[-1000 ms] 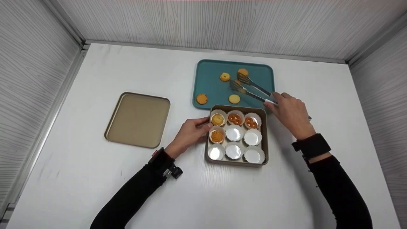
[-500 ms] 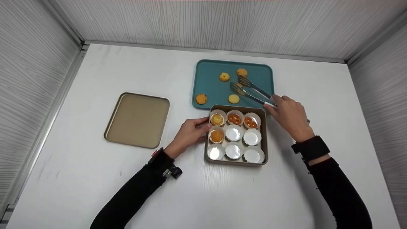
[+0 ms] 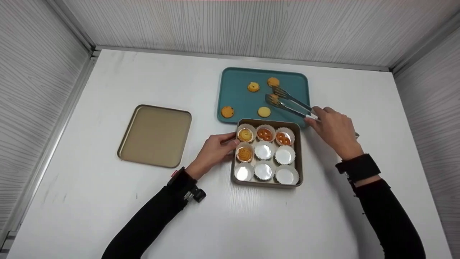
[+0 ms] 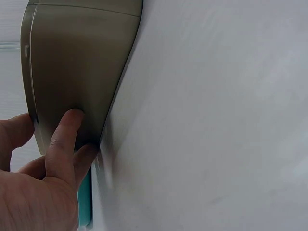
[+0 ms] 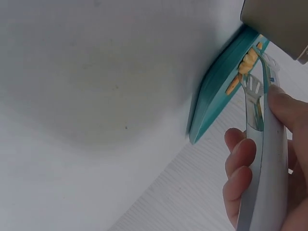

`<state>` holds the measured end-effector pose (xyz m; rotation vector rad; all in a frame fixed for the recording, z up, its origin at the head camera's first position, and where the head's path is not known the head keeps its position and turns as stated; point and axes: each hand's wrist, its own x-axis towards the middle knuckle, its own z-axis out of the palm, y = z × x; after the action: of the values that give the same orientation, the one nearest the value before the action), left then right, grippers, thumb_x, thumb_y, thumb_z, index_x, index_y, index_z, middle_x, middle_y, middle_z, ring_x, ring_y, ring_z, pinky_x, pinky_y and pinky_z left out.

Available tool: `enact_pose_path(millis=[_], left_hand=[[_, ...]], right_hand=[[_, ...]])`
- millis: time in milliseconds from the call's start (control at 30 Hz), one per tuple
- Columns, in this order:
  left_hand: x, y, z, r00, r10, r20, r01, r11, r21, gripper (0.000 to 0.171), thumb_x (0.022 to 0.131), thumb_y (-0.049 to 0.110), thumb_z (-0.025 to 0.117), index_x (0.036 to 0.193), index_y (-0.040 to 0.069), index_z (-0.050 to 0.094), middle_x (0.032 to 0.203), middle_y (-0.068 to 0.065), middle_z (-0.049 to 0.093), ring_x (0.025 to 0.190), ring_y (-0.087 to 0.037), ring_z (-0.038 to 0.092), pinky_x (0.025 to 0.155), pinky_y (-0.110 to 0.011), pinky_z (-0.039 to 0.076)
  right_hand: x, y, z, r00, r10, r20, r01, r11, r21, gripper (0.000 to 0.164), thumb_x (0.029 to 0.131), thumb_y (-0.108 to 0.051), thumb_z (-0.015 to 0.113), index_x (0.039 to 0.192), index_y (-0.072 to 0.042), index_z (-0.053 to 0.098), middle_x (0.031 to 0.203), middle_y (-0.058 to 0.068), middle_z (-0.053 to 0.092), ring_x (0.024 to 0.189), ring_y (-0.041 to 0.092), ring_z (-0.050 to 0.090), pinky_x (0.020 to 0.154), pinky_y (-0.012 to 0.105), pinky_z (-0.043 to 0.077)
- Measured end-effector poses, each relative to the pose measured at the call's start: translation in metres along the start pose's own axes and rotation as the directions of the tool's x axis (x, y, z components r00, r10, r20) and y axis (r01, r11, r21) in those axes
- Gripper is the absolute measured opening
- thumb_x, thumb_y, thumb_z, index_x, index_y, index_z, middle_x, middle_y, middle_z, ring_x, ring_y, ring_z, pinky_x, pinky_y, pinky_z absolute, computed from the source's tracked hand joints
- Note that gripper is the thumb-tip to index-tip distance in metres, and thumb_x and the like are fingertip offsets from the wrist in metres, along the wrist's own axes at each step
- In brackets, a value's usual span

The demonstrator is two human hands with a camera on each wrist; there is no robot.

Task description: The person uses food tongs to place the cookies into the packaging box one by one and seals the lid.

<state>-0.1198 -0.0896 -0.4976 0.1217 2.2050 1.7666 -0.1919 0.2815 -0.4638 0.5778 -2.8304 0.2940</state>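
My right hand [image 3: 334, 129] grips metal tongs [image 3: 293, 100] by their white handles. The slotted tong heads are spread over the teal tray, on either side of a cookie [image 3: 274, 96] that they partly hide. In the right wrist view the thumb and fingers wrap the tongs [image 5: 267, 159]. My left hand [image 3: 215, 151] rests at the left side of a square gold tin [image 3: 267, 185], its thumb at the rim. Its fingers [image 4: 62, 144] lie against the tin's outer wall. White paper cups stand in the tin; several hold cookies or pretzels [image 3: 265, 134].
On the teal tray [image 3: 237, 73], behind the tin, lie several other cookies, among them a round yellow one [image 3: 264, 112] and one with dark spots [image 3: 227, 112]. A flat gold lid [image 3: 155, 136] lies to the left on the white table. Grooved panels border the table.
My right hand has shifted to the right, drawing the tong heads rightward over the tray around the partly hidden cookie. The left hand and the tin stay in place.
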Motion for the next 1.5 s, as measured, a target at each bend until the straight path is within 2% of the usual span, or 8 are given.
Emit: enact_pose_path(millis=[433, 567, 700, 1100, 1267, 1500], left_hand=[[0.0, -0.001, -0.001, 1.0, -0.006, -0.001, 0.006, 1.0, 0.025, 0.049, 0.103, 0.023, 0.066, 0.145, -0.001, 0.057, 0.143, -0.015, 0.061, 0.134, -0.023, 0.056, 0.115, -0.035, 0.041], [0.0, 0.001, -0.001, 1.0, -0.014, -0.005, 0.014, 1.0, 0.006, 0.049, 0.103, 0.022, 0.066, 0.145, -0.001, 0.057, 0.143, -0.015, 0.061, 0.136, -0.022, 0.055, 0.115, -0.035, 0.04], [0.001, 0.001, -0.002, 1.0, -0.013, -0.006, 0.013, 1.0, -0.011, 0.049, 0.103, 0.021, 0.066, 0.145, -0.001, 0.056, 0.143, -0.015, 0.061, 0.135, -0.022, 0.056, 0.115, -0.034, 0.04], [-0.001, -0.001, -0.001, 1.0, -0.019, -0.017, 0.02, 1.0, 0.022, 0.048, 0.103, 0.022, 0.066, 0.145, -0.001, 0.058, 0.143, -0.015, 0.061, 0.137, -0.023, 0.053, 0.116, -0.035, 0.038], [-0.001, -0.001, 0.001, 1.0, -0.027, -0.01, 0.028, 1.0, 0.001, 0.049, 0.103, 0.022, 0.066, 0.145, -0.001, 0.057, 0.143, -0.015, 0.061, 0.135, -0.023, 0.056, 0.115, -0.035, 0.04], [-0.001, 0.0, 0.001, 1.0, -0.021, -0.006, 0.021, 1.0, -0.003, 0.049, 0.103, 0.022, 0.066, 0.146, -0.001, 0.056, 0.144, -0.015, 0.061, 0.134, -0.022, 0.056, 0.114, -0.034, 0.041]], right_hand=[[-0.005, 0.0, -0.007, 1.0, -0.007, -0.019, 0.007, 1.0, 0.017, 0.039, 0.098, -0.032, 0.074, 0.122, -0.001, 0.07, 0.077, 0.016, 0.063, 0.057, 0.029, 0.059, 0.047, 0.047, 0.049], [-0.01, -0.001, -0.014, 0.998, -0.024, -0.057, 0.026, 0.999, 0.044, 0.041, 0.096, -0.032, 0.076, 0.122, 0.0, 0.071, 0.08, 0.016, 0.066, 0.059, 0.029, 0.062, 0.049, 0.049, 0.051], [-0.016, -0.004, -0.023, 0.994, -0.057, -0.093, 0.062, 0.997, 0.049, 0.042, 0.094, -0.031, 0.079, 0.12, 0.001, 0.071, 0.078, 0.015, 0.065, 0.056, 0.028, 0.059, 0.048, 0.048, 0.05], [-0.05, -0.017, -0.05, 0.986, -0.132, -0.102, 0.138, 0.989, 0.056, 0.041, 0.088, -0.024, 0.085, 0.119, -0.002, 0.071, 0.084, 0.016, 0.069, 0.054, 0.022, 0.055, 0.045, 0.039, 0.047], [-0.068, -0.02, -0.058, 0.98, -0.168, -0.105, 0.176, 0.982, 0.065, 0.042, 0.084, -0.02, 0.088, 0.119, -0.003, 0.072, 0.086, 0.015, 0.071, 0.056, 0.02, 0.06, 0.045, 0.037, 0.049], [-0.09, -0.026, -0.058, 0.971, -0.221, -0.094, 0.228, 0.971, 0.075, 0.046, 0.082, -0.022, 0.089, 0.122, -0.004, 0.074, 0.088, 0.012, 0.072, 0.062, 0.02, 0.069, 0.048, 0.037, 0.053]])
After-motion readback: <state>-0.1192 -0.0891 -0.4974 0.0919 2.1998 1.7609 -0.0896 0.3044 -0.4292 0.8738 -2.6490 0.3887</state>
